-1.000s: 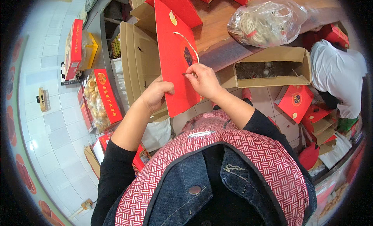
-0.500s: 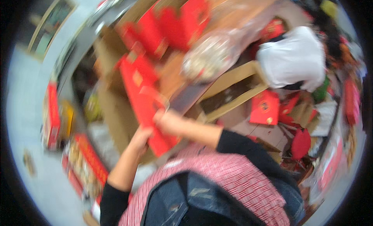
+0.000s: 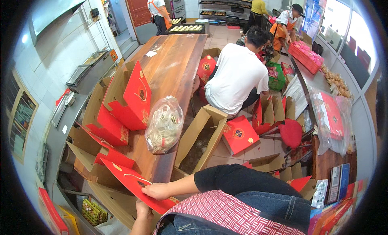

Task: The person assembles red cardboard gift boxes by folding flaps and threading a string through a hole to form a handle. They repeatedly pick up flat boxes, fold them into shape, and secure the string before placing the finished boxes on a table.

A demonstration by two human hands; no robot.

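A flat red folded carton with gold trim lies tilted just above my lap, at the near end of the wooden table. My right hand rests on its upper face, fingers pressed onto it, the black sleeve coming in from the right. My left hand grips the carton's lower edge from beneath, partly hidden by it. More red cartons stand upright in open brown cardboard boxes on the table to my left.
A clear plastic bag of small items lies on the table. An open brown box and a red gift box sit on the floor. A person in a white shirt sits ahead; others work farther back.
The view has swung up from the carton to the whole room. The red carton, held up in front of me before, is now low near my lap, still in both hands.
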